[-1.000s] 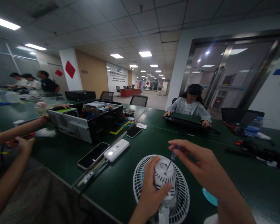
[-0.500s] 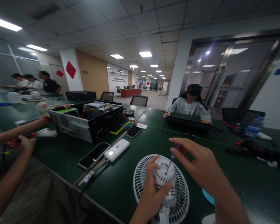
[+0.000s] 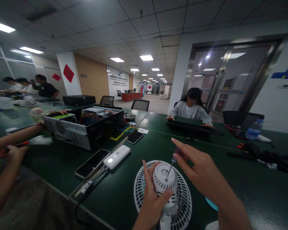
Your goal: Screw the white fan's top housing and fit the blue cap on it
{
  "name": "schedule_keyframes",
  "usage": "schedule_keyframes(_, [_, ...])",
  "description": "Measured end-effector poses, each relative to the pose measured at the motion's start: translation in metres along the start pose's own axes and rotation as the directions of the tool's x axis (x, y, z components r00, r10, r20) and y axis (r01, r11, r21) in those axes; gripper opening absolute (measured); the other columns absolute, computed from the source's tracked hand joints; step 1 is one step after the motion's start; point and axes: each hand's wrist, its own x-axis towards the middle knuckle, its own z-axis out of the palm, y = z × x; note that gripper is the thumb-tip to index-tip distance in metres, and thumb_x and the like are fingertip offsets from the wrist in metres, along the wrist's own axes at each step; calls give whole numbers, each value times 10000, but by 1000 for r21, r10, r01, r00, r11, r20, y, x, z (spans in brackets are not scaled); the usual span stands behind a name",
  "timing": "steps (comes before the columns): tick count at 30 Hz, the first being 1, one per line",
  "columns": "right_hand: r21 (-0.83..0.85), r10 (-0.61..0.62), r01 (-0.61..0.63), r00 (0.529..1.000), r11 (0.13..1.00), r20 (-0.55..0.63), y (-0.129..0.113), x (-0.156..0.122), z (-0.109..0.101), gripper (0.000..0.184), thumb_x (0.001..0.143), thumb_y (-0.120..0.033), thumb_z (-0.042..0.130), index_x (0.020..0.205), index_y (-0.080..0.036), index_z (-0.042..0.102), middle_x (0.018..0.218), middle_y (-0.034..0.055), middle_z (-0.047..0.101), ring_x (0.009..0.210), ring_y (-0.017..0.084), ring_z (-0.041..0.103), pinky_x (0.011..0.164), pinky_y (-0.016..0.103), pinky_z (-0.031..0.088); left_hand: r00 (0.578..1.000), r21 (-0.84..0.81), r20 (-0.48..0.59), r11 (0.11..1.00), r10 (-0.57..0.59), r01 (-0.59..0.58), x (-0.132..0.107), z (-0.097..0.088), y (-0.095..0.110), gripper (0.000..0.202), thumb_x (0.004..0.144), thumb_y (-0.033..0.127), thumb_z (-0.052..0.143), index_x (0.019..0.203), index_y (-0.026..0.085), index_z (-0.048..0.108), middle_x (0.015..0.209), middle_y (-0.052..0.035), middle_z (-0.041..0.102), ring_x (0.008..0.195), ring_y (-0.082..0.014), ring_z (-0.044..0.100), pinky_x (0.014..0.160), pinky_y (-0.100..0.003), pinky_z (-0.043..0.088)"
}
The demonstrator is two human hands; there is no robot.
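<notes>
A small white fan (image 3: 182, 198) lies face down on the dark green table (image 3: 124, 188), its round grille against the tabletop and its motor housing (image 3: 163, 179) pointing up. My left hand (image 3: 153, 199) is wrapped round the housing, thumb on its near side. My right hand (image 3: 198, 171) pinches a small screwdriver (image 3: 171, 166) with a purple handle, and its thin tip rests on the top of the housing.
Left of the fan lie a white power bank (image 3: 116, 156), two phones (image 3: 92, 163) and a cable. An opened computer case (image 3: 84, 126) stands further left, with another person's arms (image 3: 7, 153) beside it. Opposite sits a person (image 3: 190, 108) at a keyboard. A water bottle (image 3: 253, 129) stands far right.
The view has shifted slightly, so the fan and my hands sit a little lower and further left. My grip on the housing and the screwdriver is unchanged.
</notes>
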Motion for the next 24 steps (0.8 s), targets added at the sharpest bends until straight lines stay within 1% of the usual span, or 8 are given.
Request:
schedule_keyframes(1, [7, 0, 0, 1000, 1000, 2, 0, 0, 0, 377, 863, -232, 412, 1216, -142, 507, 893, 79, 671, 748, 167, 630, 656, 301, 522, 1000, 5, 4, 1000, 0, 0, 0, 0, 1, 944, 764, 193, 598, 1378, 247, -117, 1427, -116, 270, 1282, -232, 339, 1103, -423, 190])
schedule_keyframes(3, [22, -3, 3, 1000, 1000, 10, -2, -1, -2, 388, 863, -227, 405, 1234, -155, 496, 901, 76, 670, 749, 166, 630, 658, 303, 521, 1000, 28, 14, 1000, 5, -5, 0, -1, 2, 818, 754, 201, 613, 1375, 236, 81, 1413, -112, 294, 1285, -247, 330, 1101, -430, 200])
schedule_keyframes(6, [71, -21, 18, 999, 997, 47, -4, -2, -7, 395, 871, -208, 387, 1253, -176, 479, 914, 67, 668, 779, 157, 631, 664, 286, 519, 1000, 62, 19, 998, 23, -24, 1, -2, 4, 631, 733, 226, 642, 1274, 211, 318, 1378, -110, 341, 1278, -272, 331, 1093, -449, 216])
schedule_keyframes(11, [147, -63, 53, 996, 988, 66, -7, -4, -11, 340, 873, -203, 395, 1187, -214, 525, 952, 55, 672, 822, 147, 636, 705, 273, 517, 999, 62, 17, 998, 31, -32, 1, -2, 4, 629, 725, 286, 651, 1263, 210, 334, 1371, -105, 345, 1272, -274, 337, 1086, -436, 231])
schedule_keyframes(16, [-4, -27, 26, 998, 1000, -56, -7, 0, -3, 200, 844, -291, 487, 930, -167, 618, 794, 60, 668, 697, 168, 625, 648, 294, 513, 998, 107, 12, 992, 66, -66, 1, -3, -2, 570, 742, 283, 634, 1236, 244, 353, 1378, -93, 330, 1281, -279, 310, 1076, -468, 206])
schedule_keyframes(18, [-33, -32, 30, 997, 999, -63, -7, 1, -2, 215, 853, -285, 478, 953, -152, 615, 813, 71, 666, 741, 181, 627, 656, 301, 509, 995, 143, 18, 984, 101, -102, 1, -4, -3, 461, 754, 293, 621, 1163, 255, 412, 1378, -85, 331, 1281, -284, 300, 1064, -493, 197])
schedule_keyframes(22, [43, -62, 64, 997, 997, -50, -9, 1, -2, 256, 877, -214, 425, 1076, -166, 578, 909, 64, 674, 795, 150, 631, 688, 265, 505, 991, 226, 28, 965, 127, -130, 1, -4, -2, 263, 769, 319, 604, 994, 245, 489, 1364, -85, 346, 1260, -295, 317, 1034, -516, 208])
schedule_keyframes(24, [38, -80, 84, 993, 996, -92, -10, 1, -1, 238, 870, -210, 430, 1040, -168, 591, 901, 60, 681, 764, 145, 632, 676, 261, 504, 989, 271, 49, 951, 138, -146, 0, -5, 0, 203, 783, 319, 588, 951, 239, 507, 1369, -85, 340, 1266, -295, 305, 1034, -513, 202])
